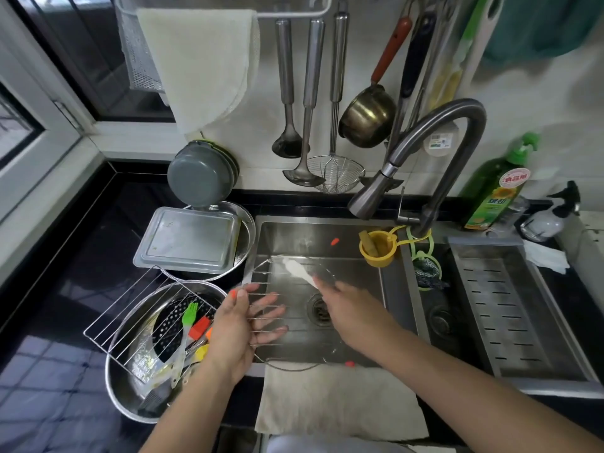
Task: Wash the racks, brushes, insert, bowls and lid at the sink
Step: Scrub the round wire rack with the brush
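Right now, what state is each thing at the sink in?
Round rack: held over the sink by the left hand.
White brush: gripped by the right hand, on the rack.
Tap: no water seen running.
Square rack: resting on the bowl.

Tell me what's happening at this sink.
A person is washing up. The left hand holds a round wire rack over the steel sink basin, while the right hand scrubs it with a white brush. A square wire rack and coloured silicone brushes wait in a steel bowl on the left.
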`<action>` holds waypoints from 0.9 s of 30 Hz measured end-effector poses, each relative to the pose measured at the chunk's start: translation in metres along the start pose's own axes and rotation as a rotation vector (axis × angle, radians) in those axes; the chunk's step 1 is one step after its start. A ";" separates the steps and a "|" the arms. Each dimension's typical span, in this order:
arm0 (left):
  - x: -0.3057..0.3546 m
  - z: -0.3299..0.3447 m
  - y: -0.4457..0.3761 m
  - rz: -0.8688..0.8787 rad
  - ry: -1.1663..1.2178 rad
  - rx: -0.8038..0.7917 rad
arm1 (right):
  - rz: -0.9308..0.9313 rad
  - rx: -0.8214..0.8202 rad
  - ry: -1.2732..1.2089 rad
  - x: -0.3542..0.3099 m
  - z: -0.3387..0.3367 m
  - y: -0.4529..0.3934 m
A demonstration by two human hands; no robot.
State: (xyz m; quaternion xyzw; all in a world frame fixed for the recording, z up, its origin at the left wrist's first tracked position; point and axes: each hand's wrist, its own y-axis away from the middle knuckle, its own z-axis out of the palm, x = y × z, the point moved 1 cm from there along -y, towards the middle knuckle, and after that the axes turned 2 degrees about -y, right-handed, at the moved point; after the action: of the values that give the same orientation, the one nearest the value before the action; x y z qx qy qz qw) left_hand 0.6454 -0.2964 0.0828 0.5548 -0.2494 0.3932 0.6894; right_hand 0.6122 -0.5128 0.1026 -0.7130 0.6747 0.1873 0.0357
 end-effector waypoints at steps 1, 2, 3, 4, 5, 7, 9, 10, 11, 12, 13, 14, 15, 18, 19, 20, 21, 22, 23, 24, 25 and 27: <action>0.003 -0.003 -0.001 0.014 0.010 0.020 | 0.045 -0.012 -0.005 0.007 0.000 0.003; 0.006 -0.007 -0.003 0.025 0.016 0.039 | 0.078 -0.009 -0.020 0.012 0.000 0.008; 0.008 -0.010 -0.004 0.031 0.014 0.049 | 0.088 -0.006 -0.036 0.014 -0.001 0.013; 0.009 -0.011 -0.004 0.030 0.000 0.049 | 0.073 -0.002 -0.050 0.011 -0.003 0.015; 0.009 -0.011 -0.003 0.023 -0.022 0.043 | 0.038 0.017 -0.058 0.005 -0.006 0.012; 0.005 -0.007 0.001 0.011 -0.057 0.015 | -0.018 0.065 -0.060 -0.004 -0.009 0.000; 0.005 -0.004 0.005 0.017 -0.073 -0.010 | -0.013 0.085 -0.009 -0.001 -0.007 -0.008; 0.006 -0.005 0.006 0.023 -0.071 -0.009 | 0.009 0.062 0.029 0.006 -0.006 -0.006; 0.007 -0.007 0.006 0.029 -0.068 -0.002 | 0.029 0.027 0.065 0.013 -0.005 0.000; 0.008 -0.010 0.005 0.029 -0.064 0.007 | 0.043 -0.011 0.109 0.020 -0.002 0.009; 0.007 -0.013 0.005 0.022 -0.058 0.016 | 0.056 -0.046 0.161 0.025 0.001 0.018; 0.006 -0.014 0.006 0.011 -0.048 0.023 | 0.074 -0.078 0.205 0.027 0.002 0.026; 0.005 -0.014 0.007 0.000 -0.038 0.030 | 0.088 -0.087 0.218 0.027 0.001 0.028; 0.004 -0.010 0.008 -0.018 -0.002 0.032 | 0.051 -0.006 0.174 0.017 0.002 0.015; 0.007 -0.009 0.007 -0.019 0.007 0.028 | 0.019 0.030 0.171 0.014 0.001 0.011; 0.010 -0.009 0.005 -0.018 0.016 0.027 | 0.000 0.057 0.173 0.016 0.002 0.007; 0.014 -0.011 0.003 -0.014 0.023 0.028 | 0.002 0.064 0.163 0.024 0.002 0.005; 0.017 -0.013 0.001 -0.010 0.027 0.033 | 0.021 0.047 0.138 0.036 0.002 0.007; 0.019 -0.016 0.001 -0.007 0.034 0.042 | 0.041 0.022 0.105 0.047 0.002 0.012; 0.021 -0.020 0.000 -0.004 0.044 0.054 | 0.048 -0.005 0.069 0.055 0.003 0.019; 0.021 -0.022 0.000 -0.003 0.056 0.064 | 0.039 -0.027 0.024 0.060 0.003 0.026; 0.022 -0.024 0.001 -0.005 0.061 0.065 | 0.022 0.007 -0.106 0.059 -0.002 0.029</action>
State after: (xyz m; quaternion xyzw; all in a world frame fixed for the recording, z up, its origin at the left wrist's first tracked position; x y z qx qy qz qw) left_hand 0.6550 -0.2672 0.0940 0.5654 -0.2140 0.4163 0.6792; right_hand 0.5855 -0.5719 0.0916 -0.6944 0.6805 0.2228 0.0716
